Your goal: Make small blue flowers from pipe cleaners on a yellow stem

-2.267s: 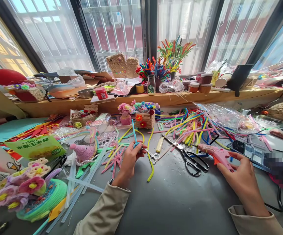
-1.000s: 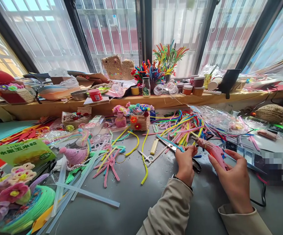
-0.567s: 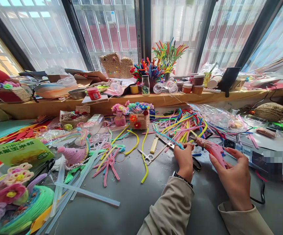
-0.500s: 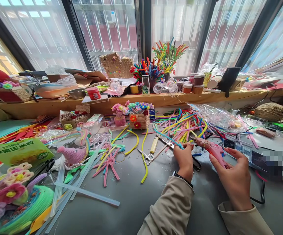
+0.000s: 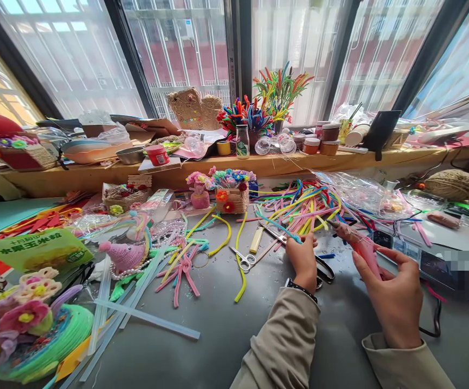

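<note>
My left hand (image 5: pixel 302 262) is closed, its fingertips pinching a light blue pipe cleaner (image 5: pixel 294 236) that reaches out to the left. In my right hand (image 5: pixel 399 297) is a pink hot glue gun (image 5: pixel 362 249), its nozzle pointing up and left, apart from the left fingers. Large scissors with black handles (image 5: pixel 326 269) lie partly hidden beneath my left hand. Left of that hand are small silver scissors (image 5: pixel 246 260), a yellow-handled cutter (image 5: pixel 256 239) and a bent yellow pipe cleaner (image 5: pixel 240 281).
A heap of loose pipe cleaners (image 5: pixel 299 202) lies behind my hands. Clear glue sticks (image 5: pixel 149 319) and a pink crocheted cone (image 5: pixel 125 255) are at left. A small flower basket (image 5: pixel 232 200) stands mid-table. Jars and bottles line the wooden sill (image 5: pixel 202 165). A black cord (image 5: pixel 435 321) trails at right.
The glue gun in my right hand has moved right, and its nozzle is farther from my left fingers. My left hand still pinches the blue pipe cleaner. The view has shifted slightly.
</note>
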A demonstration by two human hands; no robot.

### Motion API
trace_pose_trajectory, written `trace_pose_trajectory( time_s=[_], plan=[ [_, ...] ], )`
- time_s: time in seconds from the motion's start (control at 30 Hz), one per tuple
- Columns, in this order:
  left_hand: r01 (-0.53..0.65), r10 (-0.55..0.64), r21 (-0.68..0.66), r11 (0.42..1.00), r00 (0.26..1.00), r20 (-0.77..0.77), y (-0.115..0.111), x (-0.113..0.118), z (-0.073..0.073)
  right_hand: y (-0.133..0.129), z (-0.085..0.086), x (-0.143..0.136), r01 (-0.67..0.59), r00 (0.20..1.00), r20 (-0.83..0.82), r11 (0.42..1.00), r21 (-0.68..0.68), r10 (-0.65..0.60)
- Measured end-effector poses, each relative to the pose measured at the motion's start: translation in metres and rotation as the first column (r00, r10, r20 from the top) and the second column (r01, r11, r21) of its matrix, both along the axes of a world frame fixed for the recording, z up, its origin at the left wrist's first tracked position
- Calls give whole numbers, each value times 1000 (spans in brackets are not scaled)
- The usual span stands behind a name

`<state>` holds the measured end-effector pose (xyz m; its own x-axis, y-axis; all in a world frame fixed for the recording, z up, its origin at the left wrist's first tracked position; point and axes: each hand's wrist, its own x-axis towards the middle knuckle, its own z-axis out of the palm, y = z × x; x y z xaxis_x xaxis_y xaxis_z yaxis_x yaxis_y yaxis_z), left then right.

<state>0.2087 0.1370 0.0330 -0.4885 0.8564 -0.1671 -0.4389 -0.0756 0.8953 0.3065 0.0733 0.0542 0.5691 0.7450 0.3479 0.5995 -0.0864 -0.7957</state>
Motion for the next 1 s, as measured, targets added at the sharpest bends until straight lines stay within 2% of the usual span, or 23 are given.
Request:
trace_pose_trajectory(
  time_s=[0.1,0.3,0.4,0.7,1.0],
  plan=[
    [32,-31,16,999,999,-40,-7,0,2,1,-3,2,-25,1000,1,1000,18,25],
    [142,-142,187,972,990,-16,-21,6,10,5,-8,4,-36,999,-20,999,25,37],
    [203,-211,226,953,978,8,-23,10,11,6,-8,4,-42,999,-27,999,33,42],
    [199,-236,237,951,962,138,-24,14,15,6,-8,4,-54,997,-49,998,19,55],
    [200,-231,236,951,966,116,-22,13,12,6,-5,3,-50,998,-45,999,-16,49]
  ],
)
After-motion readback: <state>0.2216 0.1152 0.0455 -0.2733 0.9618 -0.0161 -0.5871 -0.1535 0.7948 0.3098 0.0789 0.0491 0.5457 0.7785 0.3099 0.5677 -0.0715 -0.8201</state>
